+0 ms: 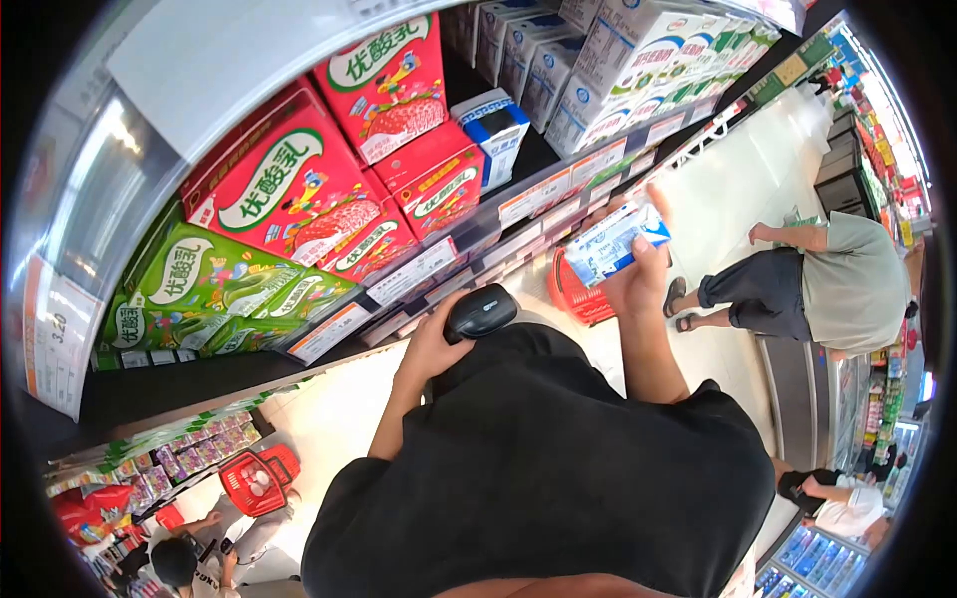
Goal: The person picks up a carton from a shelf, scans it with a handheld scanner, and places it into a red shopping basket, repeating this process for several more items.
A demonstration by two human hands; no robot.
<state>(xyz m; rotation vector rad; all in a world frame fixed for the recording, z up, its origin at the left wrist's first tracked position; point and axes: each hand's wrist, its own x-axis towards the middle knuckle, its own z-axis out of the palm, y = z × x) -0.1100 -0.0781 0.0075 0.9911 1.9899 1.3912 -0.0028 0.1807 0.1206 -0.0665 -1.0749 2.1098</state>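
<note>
My left hand [427,349] is wrapped round a black handheld barcode scanner [482,311], its rounded head facing the shelf. In my right hand [641,279] is a small white and blue milk carton [604,246], tilted, with its printed side towards me. Close in front of the scanner run the price labels [413,271] along the shelf edge. Behind them stand red drink boxes [299,194] with strawberry pictures and green drink boxes [214,279]. A single white and blue carton [490,140] stands on the shelf beside the red boxes.
White milk packs [638,75] are stacked farther right on the shelf. A red basket [581,289] is below my right hand. To the right, a person in a pale green shirt [855,279] stands in the aisle. More people and another red basket [261,482] appear at lower left.
</note>
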